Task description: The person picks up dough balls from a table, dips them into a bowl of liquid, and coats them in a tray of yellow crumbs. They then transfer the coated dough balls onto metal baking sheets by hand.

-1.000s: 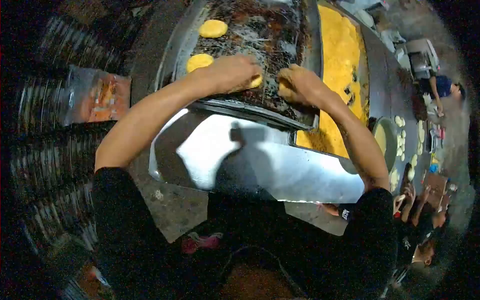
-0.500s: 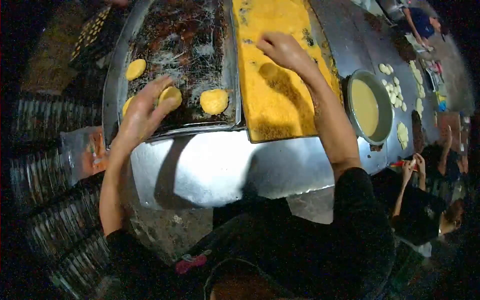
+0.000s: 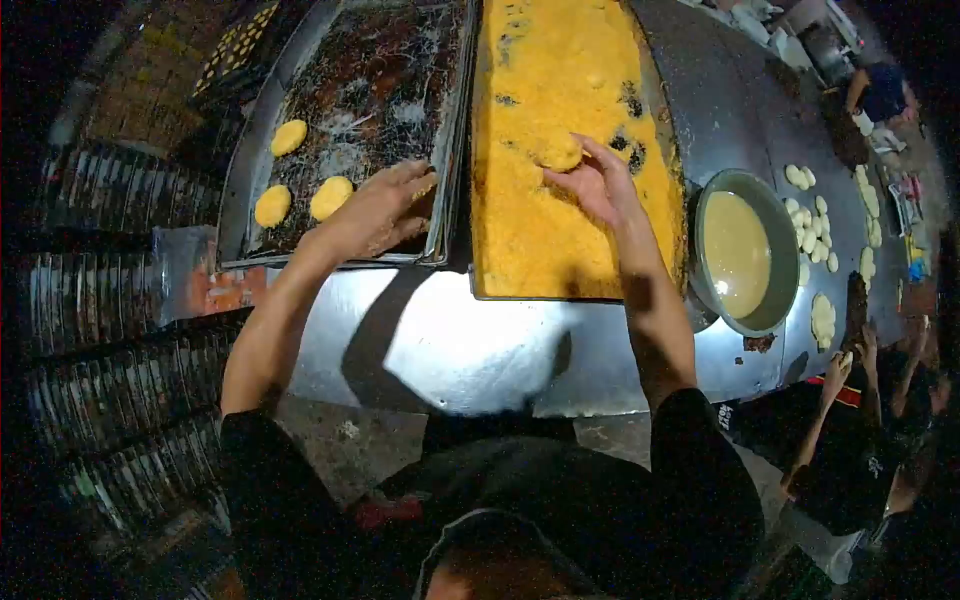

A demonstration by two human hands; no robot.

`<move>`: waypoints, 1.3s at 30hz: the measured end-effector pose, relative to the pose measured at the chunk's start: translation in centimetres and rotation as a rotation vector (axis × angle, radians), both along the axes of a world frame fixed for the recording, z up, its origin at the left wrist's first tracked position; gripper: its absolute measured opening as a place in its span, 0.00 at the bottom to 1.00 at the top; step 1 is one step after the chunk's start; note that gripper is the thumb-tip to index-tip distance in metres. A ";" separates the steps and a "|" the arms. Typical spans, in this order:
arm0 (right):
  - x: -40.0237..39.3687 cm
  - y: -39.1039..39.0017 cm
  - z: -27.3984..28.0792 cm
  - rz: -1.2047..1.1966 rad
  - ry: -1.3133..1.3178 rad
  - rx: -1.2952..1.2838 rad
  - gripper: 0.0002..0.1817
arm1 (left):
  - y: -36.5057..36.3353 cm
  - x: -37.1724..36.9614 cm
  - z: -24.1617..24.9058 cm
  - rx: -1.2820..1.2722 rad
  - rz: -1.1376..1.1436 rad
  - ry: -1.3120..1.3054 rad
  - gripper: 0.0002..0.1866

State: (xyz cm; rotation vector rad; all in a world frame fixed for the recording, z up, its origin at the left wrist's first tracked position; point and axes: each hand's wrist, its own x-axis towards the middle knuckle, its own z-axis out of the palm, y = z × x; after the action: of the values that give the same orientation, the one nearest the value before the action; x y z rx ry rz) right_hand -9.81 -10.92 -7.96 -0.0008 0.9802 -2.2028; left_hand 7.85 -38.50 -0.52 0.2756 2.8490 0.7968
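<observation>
Over the right part of the dark tray (image 3: 350,125), my left hand (image 3: 385,208) curves its fingers downward; what lies within them is mostly hidden. Three round yellow pieces, at the upper left (image 3: 289,137), lower left (image 3: 272,206) and beside my left wrist (image 3: 332,198), lie on this tray. My right hand (image 3: 600,185) pinches a crumb-coated round piece (image 3: 560,152) between thumb and fingers, just above the tray of yellow crumbs (image 3: 540,240).
A round basin (image 3: 735,250) of pale liquid stands right of the crumb tray. Beyond it, pale dough pieces (image 3: 810,230) lie on the metal table (image 3: 480,350). A co-worker's hands (image 3: 845,370) are at the right. Stacked trays (image 3: 100,300) fill the left side.
The round piece from my left hand now lies on the dark tray, and that hand has moved right, over where another piece lay. My right hand has lowered and holds a coated piece. The view has shifted.
</observation>
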 end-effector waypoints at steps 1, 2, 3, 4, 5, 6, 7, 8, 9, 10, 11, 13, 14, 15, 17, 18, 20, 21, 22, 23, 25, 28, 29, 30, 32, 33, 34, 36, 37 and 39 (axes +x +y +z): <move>0.3 0.0 0.8 0.001 -0.018 -0.055 0.24 | 0.0 0.5 0.1 -0.156 -0.066 0.210 0.25; 0.0 0.1 0.3 0.008 -0.012 -0.056 0.24 | -0.1 0.9 0.2 -0.194 -0.092 0.078 0.26; -0.6 0.4 -0.6 0.045 0.084 0.099 0.24 | -0.1 1.3 0.5 -0.228 -0.109 -0.056 0.28; -0.6 0.1 -0.4 0.096 0.178 0.253 0.25 | 0.6 1.9 0.3 -0.138 -0.051 0.010 0.30; -0.6 -0.1 0.1 0.124 0.188 0.480 0.25 | 0.4 2.0 0.7 -0.080 -0.036 -0.056 0.29; -0.4 -0.9 1.6 0.155 0.217 0.698 0.26 | 0.4 2.0 0.8 -0.117 -0.021 -0.085 0.28; -1.6 -1.4 1.0 0.206 0.351 0.751 0.25 | 0.2 2.1 1.0 -0.136 -0.016 -0.092 0.28; -0.2 -3.4 3.2 0.179 0.390 0.628 0.25 | 0.3 2.7 1.3 -0.105 0.019 -0.030 0.28; 1.1 -5.1 6.2 0.141 0.421 0.510 0.26 | 0.1 3.5 1.7 -0.073 0.039 0.037 0.29; 1.5 -7.4 8.0 0.167 0.441 0.504 0.26 | -0.6 5.1 2.0 -0.048 0.083 0.135 0.28; 1.9 -9.4 9.4 0.268 0.607 0.508 0.23 | -1.4 6.5 2.3 -0.022 0.112 0.230 0.26; 2.7 -14.0 10.4 0.382 0.946 0.527 0.21 | -4.2 9.3 3.3 0.026 0.245 0.283 0.25; 2.8 -17.1 10.4 0.403 1.122 0.538 0.21 | -6.0 10.3 3.6 -0.003 0.310 0.305 0.24; 2.7 -20.0 9.8 0.404 1.244 0.601 0.22 | -7.8 11.0 3.8 -0.033 0.375 0.327 0.24; 3.5 -25.0 8.6 0.194 1.699 0.751 0.20 | -11.2 11.6 2.9 -0.164 0.524 0.343 0.23; 3.5 -27.1 7.4 0.225 1.790 0.814 0.22 | -12.4 11.6 3.2 -0.198 0.533 0.248 0.23; 3.4 -29.5 5.5 0.417 1.920 0.954 0.27 | -13.8 11.9 3.4 -0.222 0.546 0.163 0.23; 3.5 -30.2 4.3 0.582 1.948 1.027 0.31 | -14.0 12.5 3.2 -0.168 0.543 0.240 0.23; 3.4 -29.9 -0.1 0.423 2.169 1.023 0.37 | -14.0 13.2 2.9 -0.113 0.539 0.314 0.23; 5.3 -29.4 0.7 0.501 2.131 1.155 0.40 | -13.9 13.8 3.4 -0.078 0.512 0.362 0.24; 6.2 -29.9 2.0 0.577 2.049 1.246 0.40 | -13.2 14.4 3.7 0.069 0.521 0.474 0.22; 4.0 -32.0 4.1 0.867 1.882 1.137 0.37 | -10.6 13.8 4.4 0.366 0.442 0.671 0.17; 2.4 -31.7 5.1 1.048 1.878 1.065 0.34 | -9.6 14.1 5.0 0.412 0.433 0.645 0.17; 2.2 -28.8 6.0 0.723 1.958 0.893 0.32 | -8.9 14.7 5.4 0.446 0.407 0.611 0.18; 3.2 -22.2 9.1 0.339 1.906 0.842 0.26 | -7.8 17.0 4.7 0.591 0.394 0.464 0.18; 3.8 -18.1 10.8 0.371 1.739 0.964 0.26 | -7.3 18.3 4.1 0.688 0.403 0.361 0.18; 4.6 -13.9 11.8 0.498 1.464 1.250 0.25 | -6.5 19.4 2.9 0.812 0.417 0.227 0.18; 4.6 -4.7 7.7 0.662 1.294 1.425 0.23 | -3.8 20.1 0.1 0.901 0.402 0.053 0.17; 5.9 -1.5 6.3 0.882 1.100 1.460 0.21 | -1.9 19.6 -1.2 0.870 0.370 0.026 0.17; 6.5 3.7 0.5 1.197 0.976 1.132 0.14 | 2.6 18.2 -4.1 1.150 0.430 -0.208 0.17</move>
State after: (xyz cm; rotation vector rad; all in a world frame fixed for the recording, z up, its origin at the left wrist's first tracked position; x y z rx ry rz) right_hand -3.26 -7.23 -7.44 -0.9192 1.8995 -0.3040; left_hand 26.02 -35.88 -4.59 -0.2951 1.9466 2.2960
